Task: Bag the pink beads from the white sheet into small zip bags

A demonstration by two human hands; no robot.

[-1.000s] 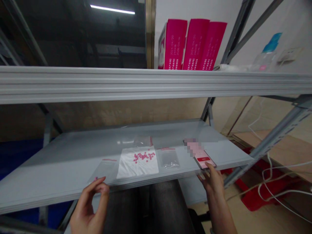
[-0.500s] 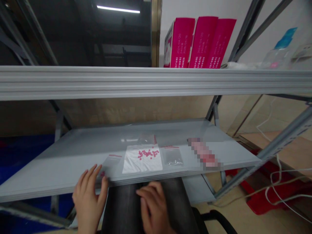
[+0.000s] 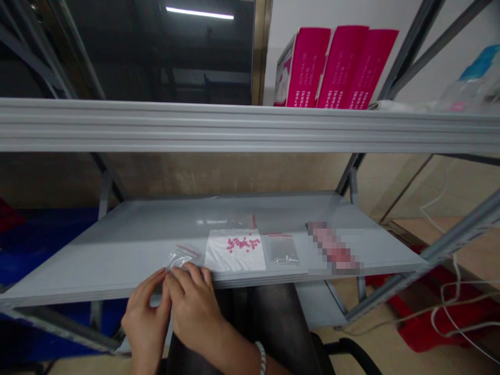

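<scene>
A small clear zip bag [image 3: 180,255] with a red line along its top lies crumpled at the shelf's front edge. My left hand [image 3: 147,311] pinches its near end between thumb and fingers. Right beside it, my right hand [image 3: 195,299] has curled fingers on the same bag; the fingertips partly hide one another. Close to the right fingers is a white sheet [image 3: 216,260] with several small pink round beads [image 3: 240,243] scattered on it. To the sheet's right lies a flat clear zip bag [image 3: 282,251], and another clear bag [image 3: 241,223] lies behind the sheet.
A pixelated pink item [image 3: 332,247] lies on the right of the lower shelf [image 3: 117,250]. Above runs an upper shelf [image 3: 234,130] carrying pink boxes [image 3: 344,67] and a blue-topped bottle [image 3: 469,78]. White cables [image 3: 449,302] and a red object [image 3: 422,328] are on the right.
My right hand has moved left and up from above my lap to the bag. My left hand has closed from spread fingers to a pinch, and the bag has crumpled.
</scene>
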